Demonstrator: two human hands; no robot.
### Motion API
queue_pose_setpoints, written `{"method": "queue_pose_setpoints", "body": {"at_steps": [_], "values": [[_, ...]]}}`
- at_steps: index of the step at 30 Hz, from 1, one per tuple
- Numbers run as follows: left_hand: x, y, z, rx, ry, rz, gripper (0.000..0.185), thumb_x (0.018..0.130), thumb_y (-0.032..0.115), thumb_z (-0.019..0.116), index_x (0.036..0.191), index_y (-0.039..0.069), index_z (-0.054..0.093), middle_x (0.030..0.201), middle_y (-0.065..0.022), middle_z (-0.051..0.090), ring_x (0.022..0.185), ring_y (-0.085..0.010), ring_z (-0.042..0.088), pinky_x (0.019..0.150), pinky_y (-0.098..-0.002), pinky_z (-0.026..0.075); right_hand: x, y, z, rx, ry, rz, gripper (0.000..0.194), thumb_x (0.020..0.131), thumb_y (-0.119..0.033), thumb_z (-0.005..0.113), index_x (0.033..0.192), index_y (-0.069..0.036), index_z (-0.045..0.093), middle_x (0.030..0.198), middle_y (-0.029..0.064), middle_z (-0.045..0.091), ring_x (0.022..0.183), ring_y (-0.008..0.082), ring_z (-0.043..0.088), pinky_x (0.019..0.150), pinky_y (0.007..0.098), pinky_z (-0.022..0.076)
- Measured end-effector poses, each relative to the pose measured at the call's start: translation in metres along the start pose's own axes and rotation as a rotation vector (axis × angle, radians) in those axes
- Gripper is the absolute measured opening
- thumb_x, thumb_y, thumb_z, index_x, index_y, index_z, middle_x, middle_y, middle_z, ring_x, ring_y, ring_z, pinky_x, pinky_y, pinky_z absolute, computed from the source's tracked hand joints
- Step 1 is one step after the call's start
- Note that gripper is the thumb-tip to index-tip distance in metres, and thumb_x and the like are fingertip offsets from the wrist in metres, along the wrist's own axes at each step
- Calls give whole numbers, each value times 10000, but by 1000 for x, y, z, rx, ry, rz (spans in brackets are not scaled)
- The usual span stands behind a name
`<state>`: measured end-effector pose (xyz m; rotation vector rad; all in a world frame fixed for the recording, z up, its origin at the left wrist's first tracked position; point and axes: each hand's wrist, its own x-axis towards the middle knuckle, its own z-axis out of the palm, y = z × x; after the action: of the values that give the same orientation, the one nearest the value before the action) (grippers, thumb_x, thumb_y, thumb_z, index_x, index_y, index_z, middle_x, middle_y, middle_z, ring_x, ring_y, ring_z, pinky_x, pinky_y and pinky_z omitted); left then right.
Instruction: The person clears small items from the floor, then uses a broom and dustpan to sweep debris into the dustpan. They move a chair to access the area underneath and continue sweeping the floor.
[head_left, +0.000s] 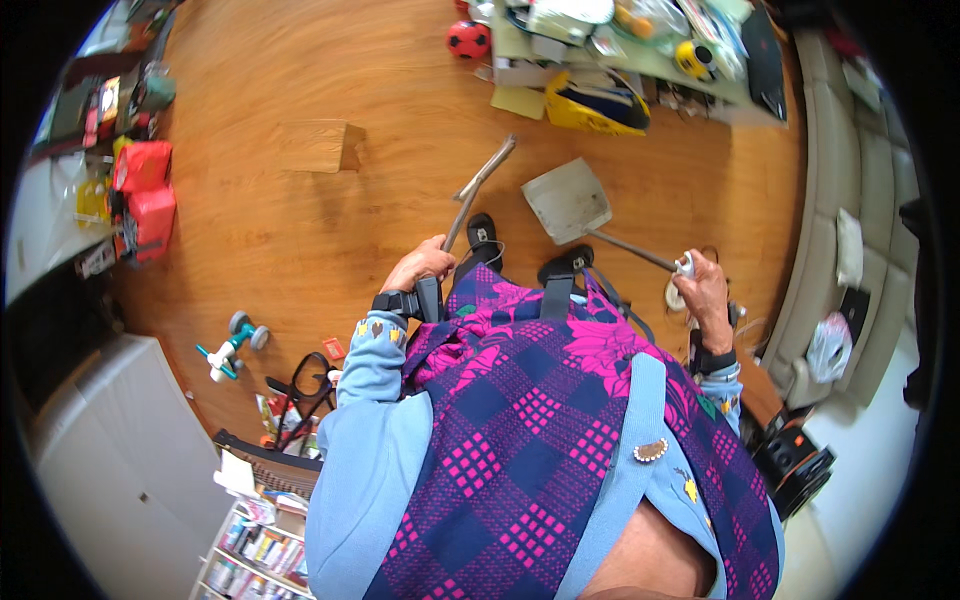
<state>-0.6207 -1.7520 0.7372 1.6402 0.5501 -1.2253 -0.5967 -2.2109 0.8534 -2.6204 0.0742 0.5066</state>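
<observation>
My left hand (421, 264) is closed around the handle of a broom (486, 166), whose narrow head angles up and to the right over the wooden floor (405, 97). My right hand (703, 289) grips the white-tipped end of the long handle of a dustpan (568, 199). The dustpan's pale, stained pan lies just ahead of my black shoes (565, 264), to the right of the broom head. A gap of bare floor separates the two tools. Whether the broom's bristles touch the floor is hard to tell from above.
A cardboard box (319, 146) sits ahead on the left. Farther ahead are a cluttered table (652, 71), a yellow bag (596, 112) and a red ball (469, 39). Along the right runs a sofa (825, 187). A child's ride-on toy (231, 346) stands at left, near a white cabinet (135, 442).
</observation>
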Motion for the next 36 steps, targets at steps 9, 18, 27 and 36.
{"method": "queue_pose_setpoints", "body": {"at_steps": [9, 18, 27, 36], "values": [[7, -88, -40, -469, 241, 45, 136, 775, 132, 588, 848, 75, 488, 619, -27, 506, 503, -139, 499, 449, -303, 410, 55, -117, 8, 66, -35, -182, 151, 727, -167, 661, 814, -59, 601, 674, 154, 621, 652, 335, 637, 578, 380, 482], [-48, -92, -57, -1099, 262, 58, 171, 825, 40, 521, 804, 138, 382, 590, 39, 407, 436, -56, 407, 366, -230, 317, 123, -207, 0, -71, -33, -433, 181, 744, -198, 641, 854, -61, 596, 706, 175, 626, 712, 384, 621, 603, 446, 477], [-46, 4, -98, -1090, 343, 44, 89, 883, 90, 497, 913, 133, 426, 611, 44, 399, 446, -49, 374, 366, -213, 308, 267, -255, 31, -278, -89, -627, 288, 736, -195, 595, 981, -44, 609, 830, 228, 647, 825, 404, 626, 724, 483, 500], [35, 86, -195, -609, 591, 197, 147, 778, 128, 520, 885, 94, 425, 630, -11, 422, 494, -139, 434, 414, -322, 373, 358, -296, 65, -318, -219, -627, 237, 752, -210, 591, 951, -87, 630, 841, 179, 660, 804, 393, 632, 725, 469, 515]]}}
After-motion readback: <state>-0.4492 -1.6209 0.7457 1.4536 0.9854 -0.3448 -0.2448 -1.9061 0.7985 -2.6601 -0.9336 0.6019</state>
